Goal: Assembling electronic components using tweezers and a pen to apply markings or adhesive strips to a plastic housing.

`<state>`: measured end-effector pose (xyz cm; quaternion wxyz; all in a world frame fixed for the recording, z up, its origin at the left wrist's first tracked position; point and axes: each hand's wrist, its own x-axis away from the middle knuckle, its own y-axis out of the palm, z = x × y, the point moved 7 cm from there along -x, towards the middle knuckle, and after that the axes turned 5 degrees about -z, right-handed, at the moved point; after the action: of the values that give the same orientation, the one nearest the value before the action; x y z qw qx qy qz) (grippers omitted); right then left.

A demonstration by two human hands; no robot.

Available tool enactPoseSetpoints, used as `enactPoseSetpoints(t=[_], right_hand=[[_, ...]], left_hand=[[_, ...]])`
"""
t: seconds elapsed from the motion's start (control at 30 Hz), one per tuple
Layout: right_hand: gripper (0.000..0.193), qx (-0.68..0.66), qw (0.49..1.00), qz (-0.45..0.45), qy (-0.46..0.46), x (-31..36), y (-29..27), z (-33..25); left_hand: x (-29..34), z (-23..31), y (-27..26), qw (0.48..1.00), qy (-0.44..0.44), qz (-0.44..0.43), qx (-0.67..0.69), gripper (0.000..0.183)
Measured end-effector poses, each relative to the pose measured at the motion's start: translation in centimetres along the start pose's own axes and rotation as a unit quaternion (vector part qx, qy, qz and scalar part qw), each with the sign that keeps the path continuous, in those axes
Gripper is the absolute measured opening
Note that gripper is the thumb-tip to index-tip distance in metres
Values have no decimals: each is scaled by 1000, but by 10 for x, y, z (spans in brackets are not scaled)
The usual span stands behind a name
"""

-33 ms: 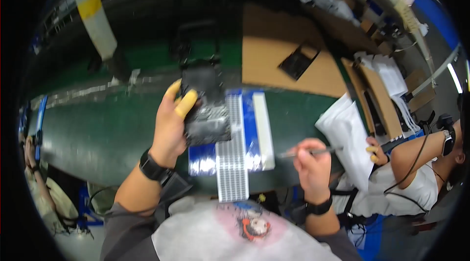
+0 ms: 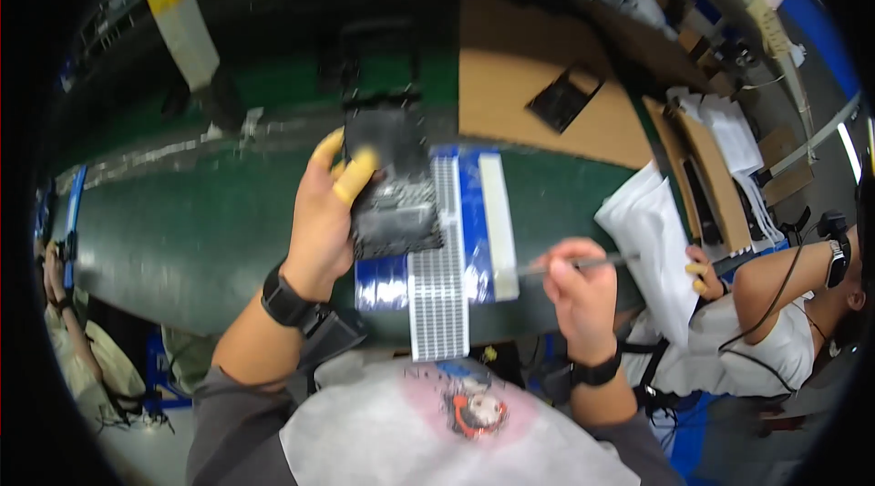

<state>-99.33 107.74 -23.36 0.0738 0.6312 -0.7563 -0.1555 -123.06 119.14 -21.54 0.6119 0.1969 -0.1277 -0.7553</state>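
Observation:
My left hand, with yellow finger cots on thumb and forefinger and a black wristband, grips a black rectangular part and holds it just above the bench. Under and beside the part lies a blue tray with a white bar along its right side. A long white gridded strip overhangs the near edge. My right hand is closed on a thin metal tool to the right of the tray, its tip pointing right.
The dark green bench surface stretches to the left. A brown board behind carries a flat black piece. At the right a co-worker handles white sheets. Another person is at the far left.

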Motion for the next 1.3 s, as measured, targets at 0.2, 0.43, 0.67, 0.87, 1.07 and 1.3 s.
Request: enactPoseSetpoints(t=[0.2,0.43,0.67,0.87,1.07,1.3], right_hand=[[13,32,997,-36,59,-36,38,33],[13,86,994,-5,62,-63,24,58],[14,79,994,17,68,-64,18,70],[16,104,993,20,58,-63,20,69],[19,35,997,2,66,-62,20,66],[24,-3,994,-104,-15,-34,79,13]], left_hand=[[12,-23,-20,992,-60,34,101,34],[19,-21,-26,987,-73,38,140,22],[24,-29,-20,986,-96,25,137,29],[25,-34,-16,982,-110,41,149,31],[24,-37,-11,983,-100,24,155,31],[30,-46,2,962,-172,-25,209,33]])
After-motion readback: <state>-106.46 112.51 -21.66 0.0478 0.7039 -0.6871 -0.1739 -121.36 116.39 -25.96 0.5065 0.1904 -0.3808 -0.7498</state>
